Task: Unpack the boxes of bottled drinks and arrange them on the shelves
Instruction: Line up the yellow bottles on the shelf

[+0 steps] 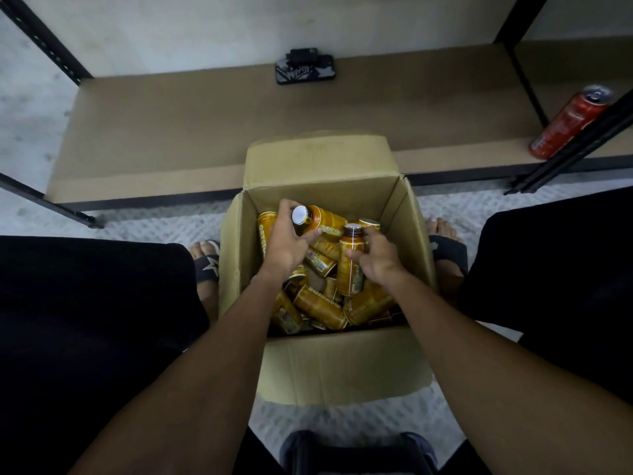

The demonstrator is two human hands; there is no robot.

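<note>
An open cardboard box (342,365) stands on the floor between my knees, filled with several jumbled yellow-labelled bottles (320,305). My left hand (287,243) grips one bottle (325,217) near its white cap, and that bottle lies tilted above the pile. My right hand (376,257) holds another bottle (351,265) upright by its body; this one has a brown cap. Beyond the box is the low wooden shelf (171,132), which carries none of these bottles.
A dark phone (305,68) lies at the back of the shelf. A red can (568,121) lies on the shelf at the right, behind a black upright post (575,145). My knees and sandalled feet flank the box. A dark object (356,454) sits at the bottom edge.
</note>
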